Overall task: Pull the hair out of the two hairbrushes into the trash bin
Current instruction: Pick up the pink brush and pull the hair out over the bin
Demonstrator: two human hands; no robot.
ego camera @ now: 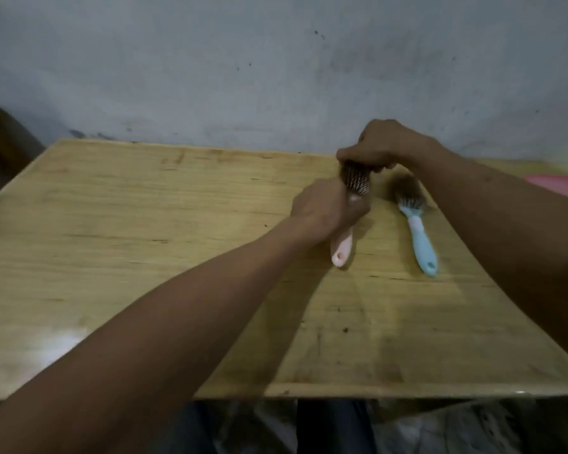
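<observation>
**Pink brush under cleaning; bin not confirmed in view**

Right of centre in the frame, the left hand point(325, 208) is wrapped around the neck of the pale pink plastic hairbrush point(343, 247), holding it tilted over the scuffed light wooden table point(145, 240). The right hand point(381, 145) is closed over the far end of the bristle head, fingers pinched into the dark hair matted there point(345, 173).

The light blue plastic hairbrush point(422, 244) lies flat just to the right, untouched, dark hair on its head too.

Judgement: the pull should run up and away along the bristles, lifting the mat from its base in one piece, while the left hand braces the handle against twist.

Not determinable: how much hair is actually caught in the pinch, as the right fingers cover it. A pink shape point(561, 188) cut off at the right edge may be the bin; unconfirmed.
</observation>
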